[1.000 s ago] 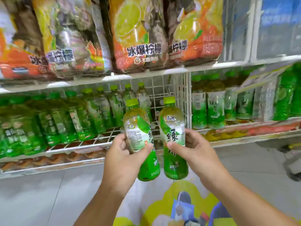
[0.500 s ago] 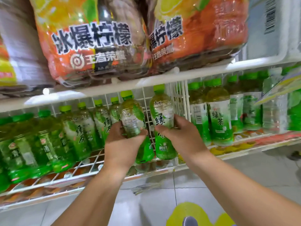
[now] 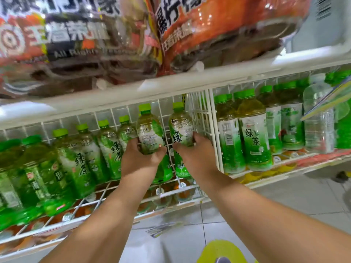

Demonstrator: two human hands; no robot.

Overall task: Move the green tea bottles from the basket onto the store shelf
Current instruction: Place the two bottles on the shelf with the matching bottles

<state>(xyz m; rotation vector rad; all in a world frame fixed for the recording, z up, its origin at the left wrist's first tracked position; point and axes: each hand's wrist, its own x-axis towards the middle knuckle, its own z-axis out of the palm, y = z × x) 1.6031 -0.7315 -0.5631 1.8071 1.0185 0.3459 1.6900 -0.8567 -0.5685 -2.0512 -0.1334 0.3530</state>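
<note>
Green tea bottles are what both hands carry in the head view, the only one: the left hand point(image 3: 141, 160) is wrapped round the middle of one bottle point(image 3: 152, 133), and the right hand point(image 3: 197, 156) is wrapped round a second bottle point(image 3: 181, 135) just beside it, each with fingers curled tight on the label. Both bottles are upright, tipped slightly back, inside the opening of the wire shelf point(image 3: 106, 188), at the right end of its row, close to the wire divider point(image 3: 212, 130); I cannot tell whether their bases touch the wire yet. The risks, as I judge them: a base landing across a gap between the wires could leave a bottle rocking, and a bottle let go on the slope could lean into the row of bottles point(image 3: 81, 164) to the left and knock them over. The right-hand bottle is very near the divider, so its shoulder or the knuckles could catch there, and the caps pass close under the upper shelf edge point(image 3: 171, 86). As for what holds what, the wire shelf carries the tea row, the next bay point(image 3: 284, 158) holds more green tea and some clear bottles, and the upper shelf carries orange shrink-wrapped packs point(image 3: 218, 31). The basket is out of sight.
</note>
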